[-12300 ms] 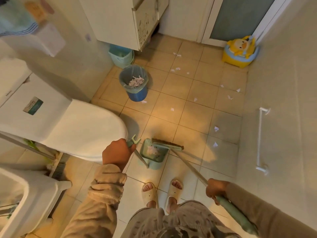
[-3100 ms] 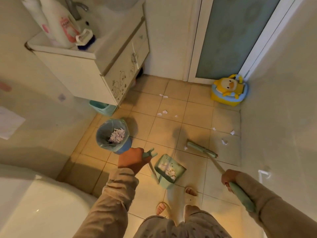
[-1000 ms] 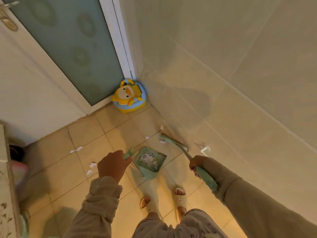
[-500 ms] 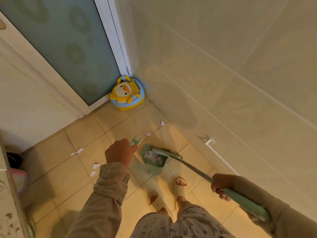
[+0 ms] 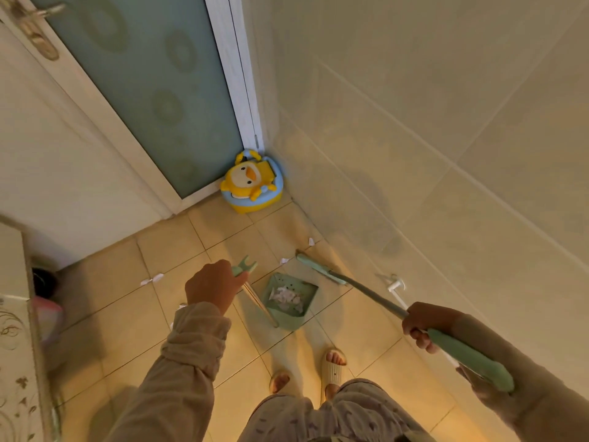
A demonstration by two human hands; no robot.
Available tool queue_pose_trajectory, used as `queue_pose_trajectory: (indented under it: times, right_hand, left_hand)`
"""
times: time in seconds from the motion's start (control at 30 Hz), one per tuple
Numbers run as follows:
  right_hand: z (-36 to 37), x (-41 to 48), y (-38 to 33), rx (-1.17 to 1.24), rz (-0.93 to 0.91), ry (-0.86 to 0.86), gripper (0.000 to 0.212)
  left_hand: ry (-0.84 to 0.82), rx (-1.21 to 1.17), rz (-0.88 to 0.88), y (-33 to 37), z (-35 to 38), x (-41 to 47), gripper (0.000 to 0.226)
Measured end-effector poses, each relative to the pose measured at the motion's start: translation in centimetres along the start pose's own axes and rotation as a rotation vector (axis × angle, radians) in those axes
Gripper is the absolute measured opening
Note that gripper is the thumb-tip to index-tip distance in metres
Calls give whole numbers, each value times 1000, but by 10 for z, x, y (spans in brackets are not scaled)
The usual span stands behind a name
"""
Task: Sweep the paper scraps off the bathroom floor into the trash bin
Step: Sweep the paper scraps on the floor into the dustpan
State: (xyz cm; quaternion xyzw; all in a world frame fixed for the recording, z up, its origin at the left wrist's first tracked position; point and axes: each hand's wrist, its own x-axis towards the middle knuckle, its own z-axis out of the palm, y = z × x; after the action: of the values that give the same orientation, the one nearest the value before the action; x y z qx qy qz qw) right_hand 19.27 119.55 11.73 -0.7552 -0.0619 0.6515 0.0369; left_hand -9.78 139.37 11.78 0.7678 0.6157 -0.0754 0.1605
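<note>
Where beige floor tiles (image 5: 165, 317) meet the wall, each hand grips: left hand (image 5: 213, 287) dustpan handle (image 5: 255, 298), right hand (image 5: 424, 325) broom (image 5: 322, 270).

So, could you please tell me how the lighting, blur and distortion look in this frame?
Head view: warm, dim yellow light; wide-angle bend curves the door and wall lines; soft shadows fall on the right wall and under the dustpan; the frame is slightly soft, with the left cabinet edge blurred.

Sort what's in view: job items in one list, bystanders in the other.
Job: broom, dustpan, loose paper scraps, left hand, right hand.
Bystanders: duck potty, door, cabinet, slippers.
</note>
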Motion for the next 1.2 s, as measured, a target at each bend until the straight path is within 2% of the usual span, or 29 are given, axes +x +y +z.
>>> queue_pose_trajectory:
  times: [0.2, 0.37, 0.43, 0.47, 0.53, 0.57, 0.67, 0.7, 0.8, 0.93, 1.2]
  right_hand:
    - [-2, 10, -65, -217, -80, 90, 32]
    - [27, 41, -105, -402, -124, 132, 22]
    - [45, 49, -106, -495, -120, 117, 10]
    - [53, 52, -103, -549, -124, 118, 15]
    - [61, 57, -87, -660, -131, 95, 38]
    - [62, 57, -78, -666, -126, 76, 38]
    - [52, 43, -51, -673, -100, 5, 6]
    - [47, 38, -41, -661, -77, -22, 5]
    - [32, 25, -16, -413, 18, -160, 13]
    - [2, 15, -16, -235, 34, -194, 27]
    - [-12, 18, -56, -301, -51, -4, 31]
  left_hand:
    - [8, -55, -104, -13, -5, -2, 44]
    - [-24, -19, -126, -21, -4, -5, 44]
    - [-26, -5, -132, -25, -6, -4, 45]
    - [-26, -6, -142, -26, -7, -4, 45]
    - [-22, -7, -160, -27, -9, -2, 46]
    - [-21, -5, -162, -27, -9, -1, 46]
    - [-25, -6, -146, -25, -8, 0, 45]
    - [-26, -6, -144, -25, -7, 0, 44]
    - [-35, -26, -153, -22, -7, -2, 44]
    - [-76, -95, -146, -16, -13, 3, 43]
    - [-41, -82, -91, 0, -18, 7, 41]
